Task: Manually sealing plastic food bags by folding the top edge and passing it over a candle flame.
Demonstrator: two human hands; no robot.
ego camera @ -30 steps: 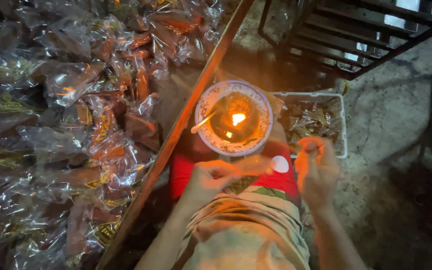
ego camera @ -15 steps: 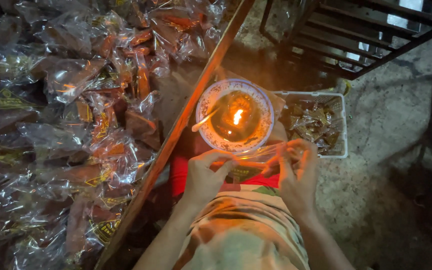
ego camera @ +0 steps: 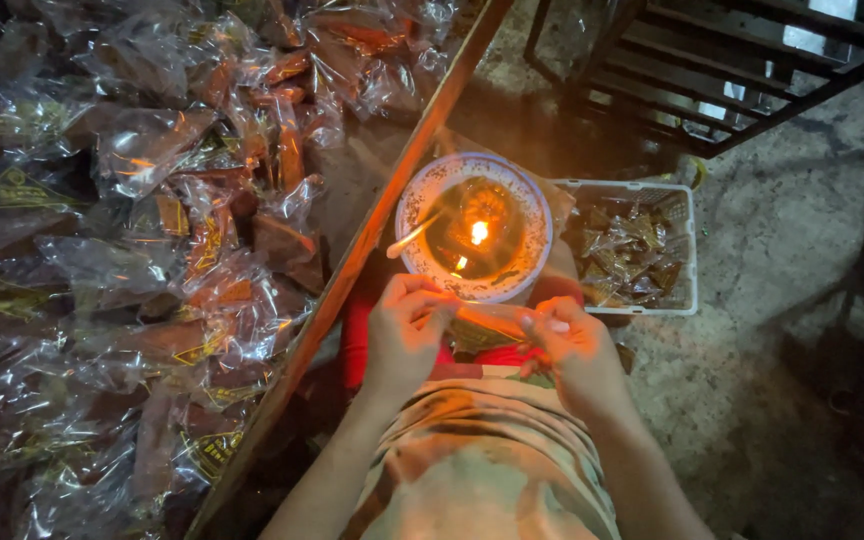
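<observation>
Heap of clear packets (ego camera: 142, 250) fills the left of the view, each holding a brown-orange piece, some with yellow triangular labels; the heap lies behind a wooden edge (ego camera: 372, 250) running diagonally from top centre to bottom left. Left hand (ego camera: 404, 335) and right hand (ego camera: 570, 345) sit close together, each pinching one end of a single clear packet (ego camera: 487, 322) stretched between them, just below the bowl (ego camera: 430, 195). Against the frame half a second before: both hands sit slightly higher and nearer the bowl, packet drawn flatter between them; a second before, the hands were further apart and lower. Bowl is round, white-rimmed with a speckled blue band, holds dark liquid with a small flame (ego camera: 478, 232) burning at centre; a pale stick (ego camera: 410, 238) rests across its left rim. Just right of the bowl, a white rectangular tray (ego camera: 690, 250) holds small wrapped brown pieces. Red cloth shows beneath the hands. Floor at right is bare concrete.
</observation>
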